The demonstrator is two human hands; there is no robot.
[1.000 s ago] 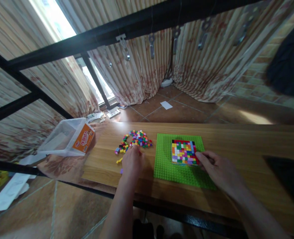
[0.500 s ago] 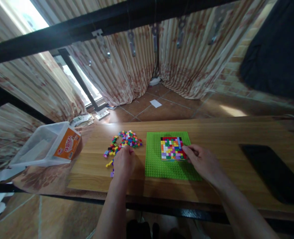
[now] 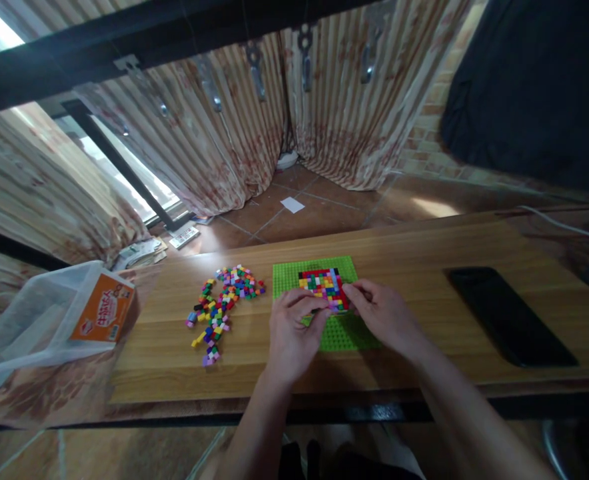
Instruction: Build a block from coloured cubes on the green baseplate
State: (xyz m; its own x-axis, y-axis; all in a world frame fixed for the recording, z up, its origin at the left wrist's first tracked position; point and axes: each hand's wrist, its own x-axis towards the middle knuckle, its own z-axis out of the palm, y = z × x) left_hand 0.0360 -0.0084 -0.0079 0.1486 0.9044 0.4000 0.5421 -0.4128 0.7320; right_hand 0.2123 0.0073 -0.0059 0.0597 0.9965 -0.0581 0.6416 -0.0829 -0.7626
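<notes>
A square block of many-coloured building bricks (image 3: 319, 283) stands on a green studded baseplate (image 3: 342, 337). My left hand (image 3: 297, 327) reaches over the block's near side, thumb and finger pinched together at its near right part. A small pink brick (image 3: 332, 309) shows at those fingertips, partly hidden. My right hand (image 3: 382, 312) is closed against the block's right edge, where red bricks show, with thumb and forefinger gripping that side. The fingers of my left hand cover the block's front left corner.
Loose coloured bricks (image 3: 217, 310) lie scattered on the wooden board (image 3: 164, 360) left of the baseplate. A clear plastic box (image 3: 39, 317) with an orange label stands at the far left. On the right lies a dark phone-like slab (image 3: 509, 317). A black bar (image 3: 174, 40) crosses above.
My left hand has moved right, from the loose bricks to the brick block. My right hand stays at the block's right edge. The whole view has shifted slightly.
</notes>
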